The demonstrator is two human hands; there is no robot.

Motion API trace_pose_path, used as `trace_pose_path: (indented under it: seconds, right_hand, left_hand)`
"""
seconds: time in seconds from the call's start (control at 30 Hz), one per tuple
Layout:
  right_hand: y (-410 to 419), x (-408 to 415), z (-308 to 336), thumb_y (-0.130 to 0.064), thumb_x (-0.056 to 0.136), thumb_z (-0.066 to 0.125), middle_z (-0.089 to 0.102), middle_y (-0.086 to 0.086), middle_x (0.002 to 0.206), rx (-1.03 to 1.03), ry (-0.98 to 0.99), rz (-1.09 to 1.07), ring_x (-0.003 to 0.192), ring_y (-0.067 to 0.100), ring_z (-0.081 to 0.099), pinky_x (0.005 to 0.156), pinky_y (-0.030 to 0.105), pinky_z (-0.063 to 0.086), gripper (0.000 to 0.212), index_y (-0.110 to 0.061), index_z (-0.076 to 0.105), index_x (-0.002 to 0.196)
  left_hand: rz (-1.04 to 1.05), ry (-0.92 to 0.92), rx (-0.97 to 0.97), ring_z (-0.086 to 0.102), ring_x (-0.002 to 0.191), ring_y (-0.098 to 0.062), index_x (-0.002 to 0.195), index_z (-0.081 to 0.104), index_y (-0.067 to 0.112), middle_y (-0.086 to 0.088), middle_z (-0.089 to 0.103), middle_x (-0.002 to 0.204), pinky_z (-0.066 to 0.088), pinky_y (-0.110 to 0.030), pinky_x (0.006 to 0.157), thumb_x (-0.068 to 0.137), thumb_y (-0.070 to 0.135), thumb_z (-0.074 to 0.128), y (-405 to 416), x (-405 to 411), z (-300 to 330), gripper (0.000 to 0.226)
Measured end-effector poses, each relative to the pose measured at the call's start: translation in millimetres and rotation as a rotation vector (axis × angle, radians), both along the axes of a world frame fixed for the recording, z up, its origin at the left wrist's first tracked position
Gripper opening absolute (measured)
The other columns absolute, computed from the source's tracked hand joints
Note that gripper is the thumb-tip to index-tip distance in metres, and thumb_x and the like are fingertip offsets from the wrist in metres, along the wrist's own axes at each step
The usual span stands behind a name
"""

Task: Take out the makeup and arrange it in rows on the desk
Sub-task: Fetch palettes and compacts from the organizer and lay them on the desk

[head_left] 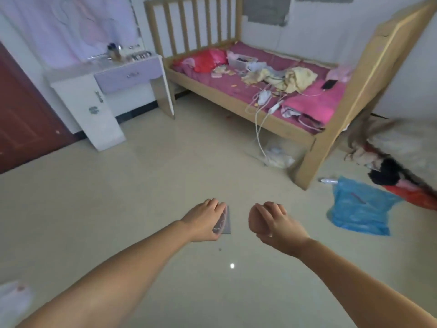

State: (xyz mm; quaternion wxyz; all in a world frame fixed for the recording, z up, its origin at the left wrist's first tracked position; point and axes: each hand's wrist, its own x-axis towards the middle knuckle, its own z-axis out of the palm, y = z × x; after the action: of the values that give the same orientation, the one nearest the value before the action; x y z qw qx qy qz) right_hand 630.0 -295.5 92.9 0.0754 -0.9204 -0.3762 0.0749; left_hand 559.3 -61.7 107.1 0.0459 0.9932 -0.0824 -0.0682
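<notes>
1. Wooden slatted bed (236,100), at 1 o'clock, with a magenta sheet; loose clothes, cables and a dark phone (329,84) lie on it.
2. Dressing desk (127,75), at 11 o'clock, white with a lilac drawer; small makeup items (142,54) stand blurred along its top, just beside the wall.
3. Dark red door (21,119), at 9 o'clock.
4. Blue plastic bag (360,209), at 3 o'clock, lying on the floor near the bed's foot.
5. Left hand (203,220), at centre, fingers curled round a flat greyish makeup palette (223,223), held above the floor and well apart from the desk.
6. Right hand (272,223), just beside the left, fingers curled inward; cannot tell whether it grips anything.
</notes>
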Motion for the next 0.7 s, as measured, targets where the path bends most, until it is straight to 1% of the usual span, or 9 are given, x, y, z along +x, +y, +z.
trace_pose_path:
  seconds: [0.13, 0.23, 0.37, 0.47, 0.57, 0.7]
  right_hand:
    - [122, 17, 2, -0.046, 0.084, 0.058, 0.034, 0.004, 0.142, 0.032, -0.004, 0.117, 0.131, 0.025, 0.034, 0.090, 0.036, 0.048, 0.075, -0.022, 0.023, 0.147]
    - [194, 40, 6, -0.046, 0.083, 0.058, 0.035, 0.004, 0.141, 0.028, -0.011, 0.204, 0.130, 0.025, 0.034, 0.089, 0.037, 0.050, 0.076, -0.021, 0.025, 0.147]
    - [274, 79, 7, -0.045, 0.084, 0.057, 0.033, 0.002, 0.142, 0.026, -0.010, 0.300, 0.131, 0.023, 0.032, 0.090, 0.035, 0.049, 0.075, -0.022, 0.022, 0.147]
    - [335, 119, 5, -0.047, 0.085, 0.055, 0.030, 0.001, 0.143, 0.013, -0.025, 0.382, 0.132, 0.022, 0.029, 0.090, 0.034, 0.050, 0.075, -0.024, 0.020, 0.147]
    - [400, 168, 4, -0.047, 0.086, 0.054, 0.030, 0.002, 0.143, 0.011, -0.033, 0.459, 0.132, 0.023, 0.030, 0.087, 0.033, 0.050, 0.075, -0.023, 0.019, 0.148]
    - [491, 240, 17, -0.047, 0.086, 0.053, 0.030, 0.002, 0.143, 0.022, -0.035, 0.569, 0.131, 0.022, 0.030, 0.088, 0.031, 0.050, 0.076, -0.022, 0.018, 0.148]
  left_hand:
    - [0.145, 0.005, 0.024, 0.048, 0.107, -0.022, 0.121, 0.042, 0.016, -0.004, 0.047, 0.114, 0.046, -0.030, 0.086, 0.082, 0.034, 0.055, 117, -6, 5, 0.045]
    - [0.248, 0.007, 0.018, 0.047, 0.107, -0.021, 0.124, 0.042, 0.016, -0.004, 0.047, 0.115, 0.045, -0.028, 0.085, 0.082, 0.033, 0.055, 182, -6, 6, 0.047]
    - [0.359, -0.010, -0.002, 0.049, 0.103, -0.022, 0.116, 0.045, 0.015, -0.005, 0.049, 0.111, 0.048, -0.031, 0.082, 0.080, 0.030, 0.055, 250, 8, 3, 0.040]
    - [0.418, -0.048, 0.006, 0.050, 0.103, -0.021, 0.118, 0.045, 0.015, -0.004, 0.050, 0.111, 0.048, -0.029, 0.082, 0.080, 0.031, 0.057, 300, 37, 2, 0.043]
    - [0.486, -0.083, -0.001, 0.050, 0.101, -0.019, 0.120, 0.045, 0.016, -0.003, 0.050, 0.110, 0.045, -0.025, 0.081, 0.080, 0.033, 0.058, 352, 73, 3, 0.045]
    - [0.602, -0.071, 0.005, 0.050, 0.103, -0.021, 0.123, 0.042, 0.014, -0.005, 0.049, 0.112, 0.045, -0.028, 0.083, 0.078, 0.036, 0.060, 429, 126, 13, 0.053]
